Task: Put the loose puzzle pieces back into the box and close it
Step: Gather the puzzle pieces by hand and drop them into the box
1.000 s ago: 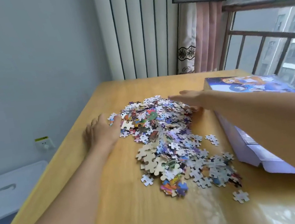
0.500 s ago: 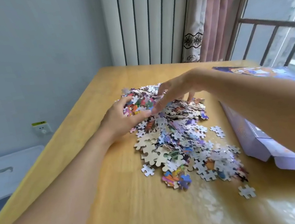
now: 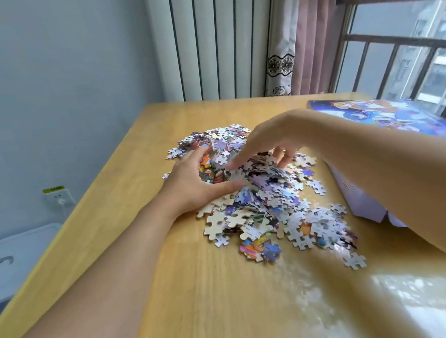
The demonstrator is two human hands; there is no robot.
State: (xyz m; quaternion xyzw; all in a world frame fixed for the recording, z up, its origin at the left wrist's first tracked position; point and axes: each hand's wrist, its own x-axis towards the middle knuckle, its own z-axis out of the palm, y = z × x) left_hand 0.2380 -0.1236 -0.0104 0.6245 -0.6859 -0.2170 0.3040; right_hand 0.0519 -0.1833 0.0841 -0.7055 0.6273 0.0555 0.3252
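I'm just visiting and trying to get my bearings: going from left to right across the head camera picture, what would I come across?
White storage bin → wall socket → left hand → right hand → puzzle box by the window.

The heap of cardboard puzzle pieces (image 3: pixel 262 200) was a jumble of purple, blue, white, orange and pale beige backs. The flat cardboard puzzle box (image 3: pixel 384 115) showed a blue and purple cartoon print, with pale lilac sides. The wooden worktop (image 3: pixel 209 304) was honey yellow. A dusty pink curtain (image 3: pixel 309 42) had a white edge with black floral lace.
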